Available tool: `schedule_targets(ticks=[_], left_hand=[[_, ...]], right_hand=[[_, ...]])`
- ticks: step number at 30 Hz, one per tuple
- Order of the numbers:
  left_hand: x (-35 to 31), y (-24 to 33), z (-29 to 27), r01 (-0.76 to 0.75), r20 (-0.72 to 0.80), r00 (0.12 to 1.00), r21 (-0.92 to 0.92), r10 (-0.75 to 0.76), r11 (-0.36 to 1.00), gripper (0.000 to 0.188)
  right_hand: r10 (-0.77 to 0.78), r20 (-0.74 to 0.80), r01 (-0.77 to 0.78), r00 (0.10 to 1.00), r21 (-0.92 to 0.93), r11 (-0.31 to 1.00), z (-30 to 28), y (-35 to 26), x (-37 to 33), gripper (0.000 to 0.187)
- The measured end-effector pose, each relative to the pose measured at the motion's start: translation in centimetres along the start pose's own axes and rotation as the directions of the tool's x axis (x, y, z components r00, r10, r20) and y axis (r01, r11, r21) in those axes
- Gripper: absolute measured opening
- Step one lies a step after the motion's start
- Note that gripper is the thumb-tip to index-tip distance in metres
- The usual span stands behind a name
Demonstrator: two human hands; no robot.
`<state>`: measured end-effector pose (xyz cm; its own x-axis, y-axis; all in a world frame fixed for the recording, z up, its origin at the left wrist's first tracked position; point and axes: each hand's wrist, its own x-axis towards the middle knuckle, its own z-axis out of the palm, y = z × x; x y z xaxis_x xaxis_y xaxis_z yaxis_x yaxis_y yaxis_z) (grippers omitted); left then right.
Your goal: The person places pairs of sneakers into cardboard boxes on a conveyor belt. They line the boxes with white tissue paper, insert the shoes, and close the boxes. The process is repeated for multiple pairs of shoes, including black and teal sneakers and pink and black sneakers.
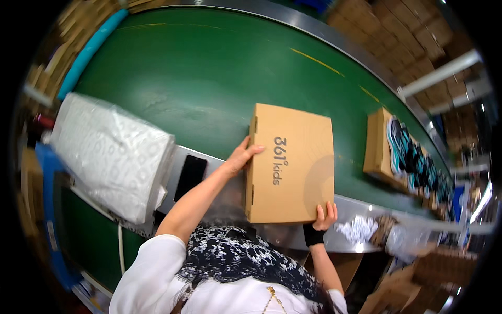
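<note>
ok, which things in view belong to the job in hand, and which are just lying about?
Job:
cardboard box, held by left hand and right hand
likely the shoes in a row at right

Lying about, apparently:
black phone, left of the box
crumpled white paper, near the right hand

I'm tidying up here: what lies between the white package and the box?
In the head view, a phone lies on the metal ledge between package and box; the left forearm crosses there too.
</note>
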<state>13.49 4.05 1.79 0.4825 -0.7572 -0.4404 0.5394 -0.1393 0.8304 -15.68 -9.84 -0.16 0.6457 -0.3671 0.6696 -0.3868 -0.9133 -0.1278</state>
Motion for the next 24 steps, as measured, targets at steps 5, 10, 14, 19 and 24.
schedule_targets(ticks=[5,10,14,19,24], left_hand=[[-6.4,1.4,-3.1,-0.163,-0.346,0.931,-0.106,0.117,0.981,0.085],[-18.3,0.8,-13.8,-0.568,-0.68,0.671,-0.215,0.296,0.794,0.059],[-28.3,0.6,-15.5,-0.873,-0.915,0.195,0.002,0.352,0.488,0.06],[-33.4,0.6,-13.4,-0.998,-0.873,0.009,-0.038,-0.487,0.051,0.065],[-28.8,1.2,-11.5,-0.772,-0.866,0.479,-0.337,0.143,0.539,0.033]], right_hand=[[0.398,0.368,-0.527,0.84,0.384,0.758,1.7,-0.4,2.7,0.039],[-0.006,0.312,-0.091,0.95,0.295,0.951,4.8,-2.2,3.6,0.06],[0.02,0.461,-0.047,0.887,0.046,0.998,8.6,1.1,-1.6,0.048],[-0.033,0.443,0.011,0.896,0.052,0.999,8.1,0.5,-2.8,0.04],[0.068,0.426,-0.103,0.902,0.058,0.993,9.5,0.1,-2.9,0.033]])
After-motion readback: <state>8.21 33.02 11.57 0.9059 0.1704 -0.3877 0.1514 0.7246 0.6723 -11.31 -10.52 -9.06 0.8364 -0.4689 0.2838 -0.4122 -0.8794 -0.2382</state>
